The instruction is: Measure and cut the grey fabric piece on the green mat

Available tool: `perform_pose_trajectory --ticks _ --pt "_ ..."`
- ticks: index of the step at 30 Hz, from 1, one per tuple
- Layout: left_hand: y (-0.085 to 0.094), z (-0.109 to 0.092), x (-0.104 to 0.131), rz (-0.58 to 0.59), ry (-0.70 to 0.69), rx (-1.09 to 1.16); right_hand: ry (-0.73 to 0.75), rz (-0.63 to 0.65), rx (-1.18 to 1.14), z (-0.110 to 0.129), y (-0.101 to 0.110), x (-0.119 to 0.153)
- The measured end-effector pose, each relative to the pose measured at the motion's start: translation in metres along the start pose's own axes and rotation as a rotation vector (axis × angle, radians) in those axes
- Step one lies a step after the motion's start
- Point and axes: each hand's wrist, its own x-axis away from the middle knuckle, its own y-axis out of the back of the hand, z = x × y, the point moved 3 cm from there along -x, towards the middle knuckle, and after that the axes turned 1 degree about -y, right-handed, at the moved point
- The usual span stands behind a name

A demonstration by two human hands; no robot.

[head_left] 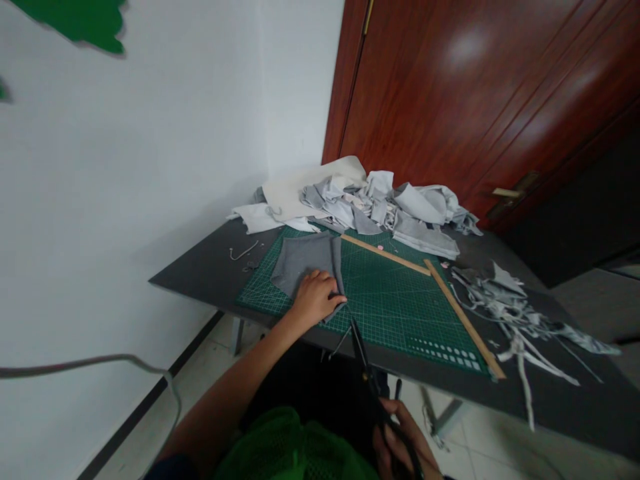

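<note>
A piece of grey fabric (304, 255) lies on the green cutting mat (385, 300), its right side folded over in a strip. My left hand (315, 297) presses on the lower right part of this fabric, thumb and fingers closed at its edge. In my right hand (400, 433) is a pair of black scissors (367, 380), fingers through the handles. The blades point up toward the fabric's lower corner and stand just short of it, over the table's front edge. A thin grey strip hangs off that edge, left of the blades.
Two wooden rulers (463, 317) lie on the mat's far and right sides. Grey and white fabric scraps (370, 200) are heaped at the back; more cloth strips (520, 310) lie at right. A wall and a wooden door (450, 100) bound the table.
</note>
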Motion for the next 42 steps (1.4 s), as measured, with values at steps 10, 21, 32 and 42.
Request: perform_pose_trajectory --ticks 10,21,32,42 --pt "0.010 0.004 0.008 0.183 -0.230 0.212 0.277 -0.298 -0.015 0.061 0.014 -0.044" --pt "-0.007 -0.028 0.021 -0.022 -0.049 -0.051 0.176 -0.100 -0.555 0.056 0.031 -0.057" --pt "0.013 -0.011 0.020 0.273 -0.132 -0.062 0.150 -0.065 -0.493 0.061 0.041 -0.051" --pt "0.003 -0.042 0.029 0.184 -0.023 -0.048 0.121 -0.134 -0.308 0.090 0.044 -0.033"
